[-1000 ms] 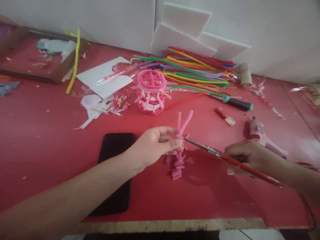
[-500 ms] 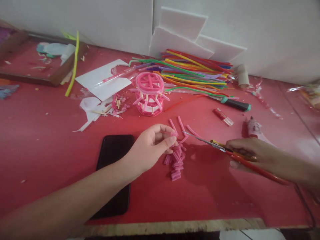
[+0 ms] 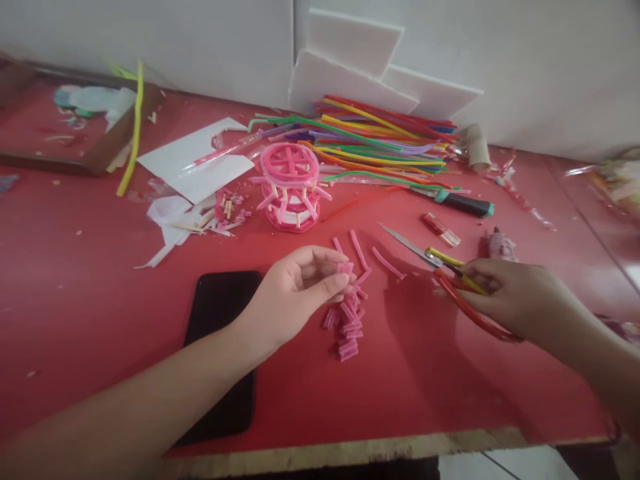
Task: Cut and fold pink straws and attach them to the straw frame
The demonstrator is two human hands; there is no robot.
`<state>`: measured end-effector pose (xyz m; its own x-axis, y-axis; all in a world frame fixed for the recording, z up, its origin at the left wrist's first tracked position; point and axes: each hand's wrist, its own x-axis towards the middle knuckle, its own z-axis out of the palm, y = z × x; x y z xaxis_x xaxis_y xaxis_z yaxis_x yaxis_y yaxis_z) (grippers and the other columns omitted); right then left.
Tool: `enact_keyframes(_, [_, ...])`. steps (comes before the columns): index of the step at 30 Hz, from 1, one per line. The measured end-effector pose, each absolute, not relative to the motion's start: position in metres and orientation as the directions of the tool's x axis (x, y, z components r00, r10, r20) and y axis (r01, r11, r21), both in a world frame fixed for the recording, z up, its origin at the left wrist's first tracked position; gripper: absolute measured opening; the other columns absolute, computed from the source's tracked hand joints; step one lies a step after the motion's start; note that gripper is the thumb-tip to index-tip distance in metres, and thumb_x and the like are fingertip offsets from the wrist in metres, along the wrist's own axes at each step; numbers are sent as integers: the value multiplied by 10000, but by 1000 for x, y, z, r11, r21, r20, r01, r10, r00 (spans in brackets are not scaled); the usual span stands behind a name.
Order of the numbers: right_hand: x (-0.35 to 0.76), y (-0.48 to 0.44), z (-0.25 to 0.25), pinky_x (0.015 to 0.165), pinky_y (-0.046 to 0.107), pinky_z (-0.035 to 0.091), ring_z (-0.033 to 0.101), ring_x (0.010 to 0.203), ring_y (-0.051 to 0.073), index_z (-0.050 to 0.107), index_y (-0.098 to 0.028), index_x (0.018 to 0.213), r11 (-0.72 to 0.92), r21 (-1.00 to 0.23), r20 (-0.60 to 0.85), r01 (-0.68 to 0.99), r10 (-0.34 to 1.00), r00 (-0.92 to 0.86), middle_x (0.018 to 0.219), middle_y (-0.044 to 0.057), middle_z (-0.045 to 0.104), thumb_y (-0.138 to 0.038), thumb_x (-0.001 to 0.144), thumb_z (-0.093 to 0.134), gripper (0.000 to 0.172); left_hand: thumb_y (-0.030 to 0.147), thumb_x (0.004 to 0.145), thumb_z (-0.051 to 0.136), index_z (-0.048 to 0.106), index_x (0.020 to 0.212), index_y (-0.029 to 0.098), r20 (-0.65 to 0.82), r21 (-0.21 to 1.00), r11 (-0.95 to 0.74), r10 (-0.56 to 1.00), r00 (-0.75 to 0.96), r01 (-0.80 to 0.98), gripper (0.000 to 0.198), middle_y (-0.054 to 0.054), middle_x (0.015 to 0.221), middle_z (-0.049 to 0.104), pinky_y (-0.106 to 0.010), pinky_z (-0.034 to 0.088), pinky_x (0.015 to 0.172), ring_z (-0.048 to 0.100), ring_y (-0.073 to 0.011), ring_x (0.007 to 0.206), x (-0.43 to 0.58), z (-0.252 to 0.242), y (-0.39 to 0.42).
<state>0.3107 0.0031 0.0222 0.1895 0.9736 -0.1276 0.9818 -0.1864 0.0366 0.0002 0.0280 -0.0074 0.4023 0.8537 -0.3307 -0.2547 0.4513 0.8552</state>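
Observation:
Between thumb and fingers, my left hand (image 3: 295, 300) pinches a short pink pipe cleaner piece (image 3: 345, 268). Below those fingertips lies a pile of cut pink pieces (image 3: 350, 327) on the red table. Longer pink lengths (image 3: 359, 250) rest just beyond the hand, one of them bent. My right hand (image 3: 510, 293) grips scissors (image 3: 440, 259) with red and yellow handles, the blades pointing up and left, apart from the pink pieces. Behind my left hand stands a round pink openwork model (image 3: 290, 187) with short spokes sticking out.
A black phone (image 3: 220, 353) lies under my left forearm. Colourful pipe cleaners (image 3: 385, 137) are heaped by the wall, near a cutter with a dark handle (image 3: 465, 203). A lighter (image 3: 441, 230) and a glue gun (image 3: 500, 245) sit close to my right hand. White paper (image 3: 195, 160) lies left.
My right hand has drawn the scissors back from the pink lengths and turned them, with the handles swung round. My left hand keeps its pinch almost in place. The view has shifted slightly.

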Motion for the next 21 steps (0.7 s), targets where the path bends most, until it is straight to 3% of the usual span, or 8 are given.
enact_keyframes(4, [301,7,15,548,333,402,611,599,239,656,-240,790,-243,46,-152,969,957,247,663,52,673,-528,678,641,309,197,759,808,659,916,170,-294,875,414,866,404,-251,218,16,859,713,-227,600,747,724,-136,833,2,-5,28])
enact_keyframes(11, [310,11,21,630,386,452,672,757,288,686,-220,904,27,38,-188,999,982,-20,847,100,741,-399,846,634,195,217,816,759,657,989,180,-332,850,462,843,422,-254,204,15,844,730,-228,604,748,724,-112,780,1,-6,29])
enact_keyframes(15, [288,8,32,683,424,482,695,818,313,684,-233,985,172,-8,122,985,978,-170,943,118,747,-388,906,549,220,248,835,739,665,1019,184,-332,903,410,855,399,-126,208,-4,872,746,-236,584,768,718,-120,795,-1,-9,28])
enact_keyframes(21, [249,29,15,774,403,505,695,851,265,685,-196,956,359,-130,197,924,923,-331,935,80,754,-262,928,550,152,309,899,651,671,1076,211,-293,956,279,879,377,91,203,-20,930,764,-237,539,744,701,-142,828,-3,-4,25])
